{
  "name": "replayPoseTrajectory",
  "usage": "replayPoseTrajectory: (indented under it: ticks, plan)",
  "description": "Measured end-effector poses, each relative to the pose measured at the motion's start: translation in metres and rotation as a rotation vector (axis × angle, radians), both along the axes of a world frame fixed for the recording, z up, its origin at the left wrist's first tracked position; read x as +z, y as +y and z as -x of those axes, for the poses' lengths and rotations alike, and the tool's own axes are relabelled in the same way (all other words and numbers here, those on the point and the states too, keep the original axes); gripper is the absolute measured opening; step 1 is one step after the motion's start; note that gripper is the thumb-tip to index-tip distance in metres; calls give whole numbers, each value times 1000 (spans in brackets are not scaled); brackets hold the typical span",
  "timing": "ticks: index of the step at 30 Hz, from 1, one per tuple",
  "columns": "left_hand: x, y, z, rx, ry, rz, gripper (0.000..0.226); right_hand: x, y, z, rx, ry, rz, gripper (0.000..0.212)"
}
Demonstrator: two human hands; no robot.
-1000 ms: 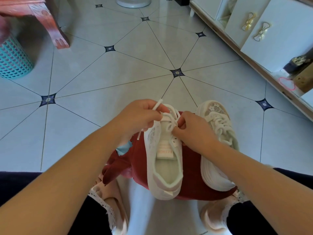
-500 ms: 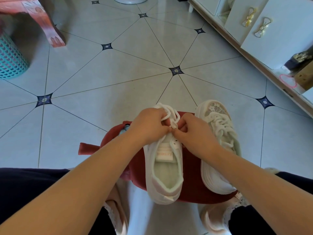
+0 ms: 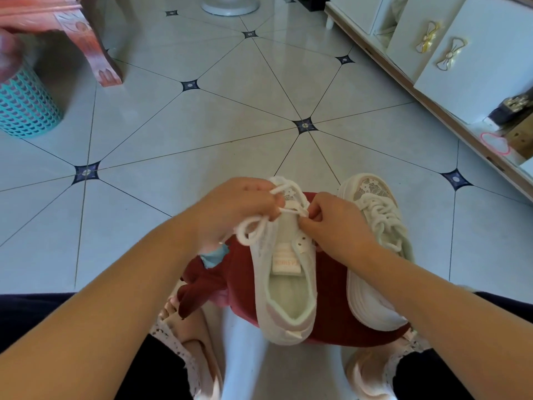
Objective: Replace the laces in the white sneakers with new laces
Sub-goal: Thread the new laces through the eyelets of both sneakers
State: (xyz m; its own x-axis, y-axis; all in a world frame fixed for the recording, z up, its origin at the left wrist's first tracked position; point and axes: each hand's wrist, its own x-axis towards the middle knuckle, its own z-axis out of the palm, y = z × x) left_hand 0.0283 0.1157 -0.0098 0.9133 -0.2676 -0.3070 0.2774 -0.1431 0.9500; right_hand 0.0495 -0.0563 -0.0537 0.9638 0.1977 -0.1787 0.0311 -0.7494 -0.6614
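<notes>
Head view, looking down over both forearms. The centre sneaker [image 3: 284, 301] lies at lower centre of the frame, heel toward the viewer, on a dark red cloth [image 3: 331, 287] spread over the tiled floor [image 3: 202, 125]. The second sneaker [image 3: 372, 295] rests just beside it on the right, tipped onto its side, its thick white lacing [image 3: 380, 215] fully in place.

The left hand [image 3: 236, 209] is curled, with its fingertips closed on the white lace [image 3: 253, 230]. A slack loop of that lace hangs below the knuckles, against the sneaker's left flank. The right hand [image 3: 334, 226] is also curled, thumb and forefinger pinching at the lace where it crosses the right edge of the tongue [image 3: 287, 255]. The eyelets [image 3: 301, 243] nearer the viewer stand bare; lace remains only in the rows toward the toe.

Whether the lace is being drawn out or fed in cannot be told from this view. In either case the step is judged to be one crossing at a single eyelet pair. To do it well:

- Let the right hand steady the eyelet edge while the left hand pulls along the line of the hole, not across it.
- Take up the hanging loop first, so it does not knot.
- Keep the sneaker flat on the cloth.
- Work one row at a time.

A turquoise basket [image 3: 26, 108] stands at upper left.
</notes>
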Motion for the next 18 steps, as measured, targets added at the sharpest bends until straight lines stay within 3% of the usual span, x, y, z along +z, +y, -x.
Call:
replayPoseTrajectory:
  ticks: [3,5,6,8,10,11,15,18]
  plan:
    - [17,32,3,-268,54,599,6,0,0,1,1,-3,18,10]
    - [27,45,4,-366,95,802,4,-1,-2,0,-27,18,1,10]
    - [31,46,4,-340,88,717,8,-2,-2,0,-38,29,-7,9]
    - [30,41,6,-199,72,344,18,-2,-2,1,-32,38,-9,9]
    - [26,25,10,-74,28,-11,10,-1,-1,2,-18,34,-21,10]
    - [23,17,11,-50,40,-96,9,1,-1,3,-20,38,-40,11]
    - [8,4,4,161,226,7,18,1,-4,0,-41,59,-106,11]
    - [10,3,-2,239,276,266,13,-1,-5,-3,-39,84,-115,14]
